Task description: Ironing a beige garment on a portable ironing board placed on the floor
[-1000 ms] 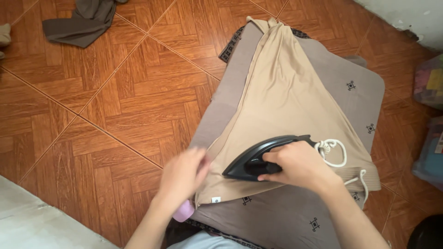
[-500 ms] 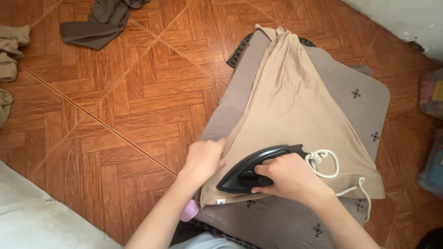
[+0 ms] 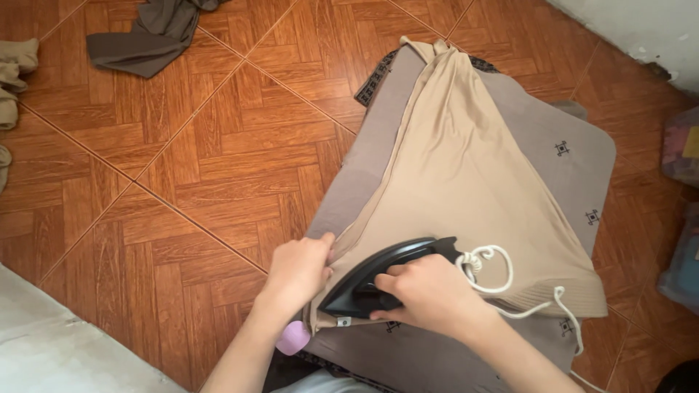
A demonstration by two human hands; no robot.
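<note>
Black pointed iron (image 3: 378,280) presses smooth beige cloth (image 3: 459,182).

The scene is evenly and fairly brightly lit by soft, diffuse light, with no single hard source to be made out. Shadows are faint: a thin dark edge under the black iron (image 3: 386,280) at lower centre, and soft shading in the folds of the beige garment (image 3: 466,167). The glossy floor tiles (image 3: 218,145) carry a mild sheen but no harsh glare; the pale wall (image 3: 641,22) in the upper right of the frame is the brightest patch, close to washed out. Focus is sharp across the middle. The left hand (image 3: 297,269) and right hand (image 3: 426,295) look slightly soft. Straight tile lines bend a little towards the frame corners.
</note>
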